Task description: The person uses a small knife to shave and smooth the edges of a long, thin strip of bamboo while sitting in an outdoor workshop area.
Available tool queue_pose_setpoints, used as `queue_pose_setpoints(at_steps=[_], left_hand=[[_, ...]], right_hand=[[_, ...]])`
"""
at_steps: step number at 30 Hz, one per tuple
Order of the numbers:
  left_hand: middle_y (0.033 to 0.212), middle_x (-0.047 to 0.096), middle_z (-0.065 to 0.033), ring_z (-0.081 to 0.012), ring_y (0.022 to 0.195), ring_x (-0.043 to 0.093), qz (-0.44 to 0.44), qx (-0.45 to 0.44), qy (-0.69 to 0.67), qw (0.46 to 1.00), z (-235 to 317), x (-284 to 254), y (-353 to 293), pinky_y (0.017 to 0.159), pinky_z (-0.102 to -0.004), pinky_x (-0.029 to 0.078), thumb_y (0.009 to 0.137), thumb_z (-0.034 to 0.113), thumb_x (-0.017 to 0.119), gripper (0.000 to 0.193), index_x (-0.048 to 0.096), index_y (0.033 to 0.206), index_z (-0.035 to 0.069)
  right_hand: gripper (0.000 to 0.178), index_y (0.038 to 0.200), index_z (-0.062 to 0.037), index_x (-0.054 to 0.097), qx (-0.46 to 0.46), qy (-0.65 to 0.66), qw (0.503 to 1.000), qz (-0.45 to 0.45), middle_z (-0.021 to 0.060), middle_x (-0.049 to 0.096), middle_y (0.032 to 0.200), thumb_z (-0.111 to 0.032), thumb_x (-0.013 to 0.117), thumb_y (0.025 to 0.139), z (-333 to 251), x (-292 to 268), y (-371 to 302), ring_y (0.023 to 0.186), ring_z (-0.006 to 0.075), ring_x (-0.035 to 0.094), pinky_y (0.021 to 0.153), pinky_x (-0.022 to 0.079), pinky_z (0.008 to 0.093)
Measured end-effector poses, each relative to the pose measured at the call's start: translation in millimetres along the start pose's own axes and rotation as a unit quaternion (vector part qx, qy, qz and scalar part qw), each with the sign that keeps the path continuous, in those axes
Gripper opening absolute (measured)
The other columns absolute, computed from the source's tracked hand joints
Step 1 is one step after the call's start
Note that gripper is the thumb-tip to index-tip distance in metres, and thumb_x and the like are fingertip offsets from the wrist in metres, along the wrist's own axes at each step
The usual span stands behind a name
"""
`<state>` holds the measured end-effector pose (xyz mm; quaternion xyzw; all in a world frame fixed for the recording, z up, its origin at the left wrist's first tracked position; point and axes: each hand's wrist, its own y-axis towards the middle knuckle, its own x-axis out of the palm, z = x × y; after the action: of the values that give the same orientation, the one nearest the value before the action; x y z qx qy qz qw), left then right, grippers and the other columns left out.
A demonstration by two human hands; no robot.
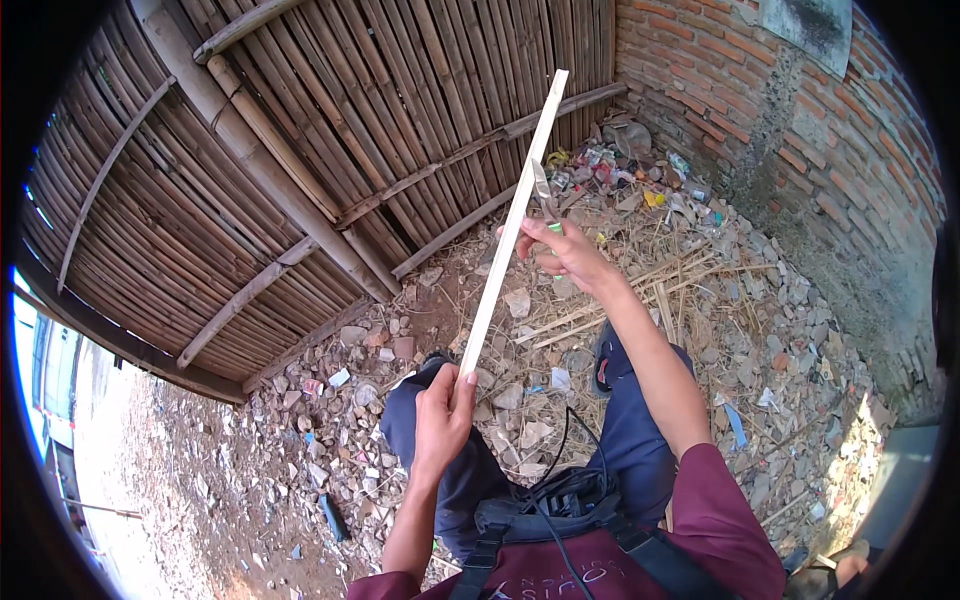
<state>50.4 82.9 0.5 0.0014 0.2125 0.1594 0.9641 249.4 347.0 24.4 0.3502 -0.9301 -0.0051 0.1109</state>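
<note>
A long, pale bamboo strip (510, 226) slants up and away in front of me. My left hand (444, 414) is closed around its near end, beside my left knee. In my right hand (570, 256) is a knife (543, 188) with a bit of green showing at its handle. The blade points away from me and lies along the right edge of the strip, partway up. My right fingers curl around the handle close to the strip, and they hide most of it.
A bamboo-slat wall (380, 110) rises ahead and left; a brick wall (720, 80) stands at right. Rubble (330, 440) covers the ground, with litter (620, 165) heaped in the corner. Several loose strips (620, 300) lie past my feet. Black cables (570, 440) hang near my lap.
</note>
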Motion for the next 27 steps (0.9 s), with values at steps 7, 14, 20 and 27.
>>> queue_pose_setpoints(at_steps=[7, 14, 20, 27], left_hand=[[0.062, 0.054, 0.0025, -0.0044, 0.057, 0.047, -0.019, 0.019, 0.054, 0.998, 6, 3, 12, 0.052, -0.0277, 0.037, 0.11, 0.023, 0.063, 0.029, 0.059, 0.088, 0.003], [0.093, 0.07, -0.0099, -0.0135, 0.079, 0.066, -0.07, 0.012, 0.015, 0.997, 14, -1, 14, 0.07, -0.0327, 0.054, 0.105, 0.023, 0.072, 0.031, 0.062, 0.123, 0.0], [0.129, 0.069, -0.019, -0.0284, 0.12, 0.069, -0.107, 0.019, 0.063, 0.992, 1, -29, -10, 0.105, -0.0437, 0.056, 0.097, 0.019, 0.078, 0.055, 0.054, 0.143, 0.0], [0.127, 0.07, -0.017, -0.0288, 0.117, 0.07, -0.116, -0.016, 0.093, 0.989, -16, -60, -46, 0.1, -0.0433, 0.058, 0.085, 0.032, 0.089, 0.073, 0.055, 0.142, 0.002]], right_hand=[[0.032, 0.111, -0.0049, 0.072, -0.043, 0.039, 0.998, 0.011, 0.0022, 0.072, 0.086, -0.036, 0.069, 0.105, -3, 0, -3, 0.046, -0.0001, 0.03, 0.044, 0.021, 0.0237], [0.023, 0.099, -0.0065, 0.075, -0.102, 0.013, 0.988, 0.115, -0.0001, 0.071, 0.077, -0.03, 0.073, 0.101, -10, -13, -7, 0.045, 0.0, 0.036, 0.043, 0.023, 0.0236], [0.022, 0.096, -0.0079, 0.072, -0.131, 0.05, 0.972, 0.191, -0.0002, 0.069, 0.076, -0.029, 0.075, 0.098, -19, -47, -13, 0.045, -0.0001, 0.036, 0.042, 0.023, 0.0227], [0.02, 0.098, -0.0074, 0.072, -0.143, 0.07, 0.948, 0.274, 0.0006, 0.068, 0.079, -0.027, 0.075, 0.098, -32, -70, -22, 0.048, -0.0011, 0.035, 0.045, 0.022, 0.0207]])
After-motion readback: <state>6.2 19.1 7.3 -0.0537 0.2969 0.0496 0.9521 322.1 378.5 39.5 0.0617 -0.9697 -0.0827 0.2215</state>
